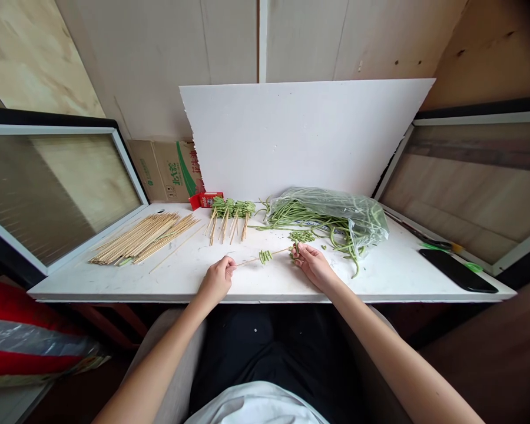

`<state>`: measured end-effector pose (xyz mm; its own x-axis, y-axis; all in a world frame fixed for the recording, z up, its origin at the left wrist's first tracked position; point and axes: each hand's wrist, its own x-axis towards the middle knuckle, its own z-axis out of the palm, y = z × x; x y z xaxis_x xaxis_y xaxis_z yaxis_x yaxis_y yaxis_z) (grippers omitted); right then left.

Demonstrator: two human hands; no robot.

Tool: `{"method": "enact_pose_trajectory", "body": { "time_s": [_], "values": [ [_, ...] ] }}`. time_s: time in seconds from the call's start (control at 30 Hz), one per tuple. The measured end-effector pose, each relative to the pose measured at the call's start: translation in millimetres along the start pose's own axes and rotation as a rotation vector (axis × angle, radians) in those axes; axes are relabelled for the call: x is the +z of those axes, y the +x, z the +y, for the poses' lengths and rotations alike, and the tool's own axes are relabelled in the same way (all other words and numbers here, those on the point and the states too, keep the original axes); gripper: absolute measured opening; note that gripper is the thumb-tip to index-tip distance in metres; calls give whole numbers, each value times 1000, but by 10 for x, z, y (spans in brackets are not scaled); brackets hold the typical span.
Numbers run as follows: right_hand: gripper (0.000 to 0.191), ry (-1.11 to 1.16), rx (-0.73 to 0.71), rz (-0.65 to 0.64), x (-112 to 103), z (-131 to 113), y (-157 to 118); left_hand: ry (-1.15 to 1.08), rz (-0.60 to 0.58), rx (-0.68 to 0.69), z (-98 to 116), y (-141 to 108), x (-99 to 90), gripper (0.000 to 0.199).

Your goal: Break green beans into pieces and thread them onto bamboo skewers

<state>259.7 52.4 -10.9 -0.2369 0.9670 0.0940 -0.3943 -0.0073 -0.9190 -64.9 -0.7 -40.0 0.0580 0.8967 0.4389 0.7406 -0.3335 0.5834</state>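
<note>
Between my hands, a thin wooden skewer (248, 261) slants up to the right above the tabletop. My left hand (218, 278) pinches its left end with closed fingers. Several short green bean pieces (265, 257) are threaded near the skewer's middle. At the other end, my right hand (310, 264) closes its fingertips round a green bean (295, 248) at the skewer's tip; how far the tip goes into it is hidden. A small pile of cut bean pieces (302, 235) lies just behind my right hand.
Bare skewers (143, 237) lie heaped at left. Finished bean skewers (233, 209) rest at the back beside a red box (207, 199). Long beans (291, 213) spill from a plastic bag (335, 206). A black phone (457, 270) lies at right, near scissors (424, 237).
</note>
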Motion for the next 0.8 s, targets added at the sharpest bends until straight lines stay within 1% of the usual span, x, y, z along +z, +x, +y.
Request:
{"method": "enact_pose_trajectory", "body": {
  "time_s": [0.33, 0.57, 0.7, 0.8],
  "values": [
    [40, -123, -67, 151, 29, 21, 2, -27, 20, 13, -17, -8, 7, 11],
    [41, -207, -148, 165, 7, 68, 21, -22, 6, -1, -4, -14, -5, 13],
    [45, -262, -198, 141, 20, 54, 3, -28, -1, -2, 5, -16, -14, 14],
    [46, -287, -211, 158, 41, 36, -7, -33, 5, 6, 6, -15, -11, 14]
  ]
}}
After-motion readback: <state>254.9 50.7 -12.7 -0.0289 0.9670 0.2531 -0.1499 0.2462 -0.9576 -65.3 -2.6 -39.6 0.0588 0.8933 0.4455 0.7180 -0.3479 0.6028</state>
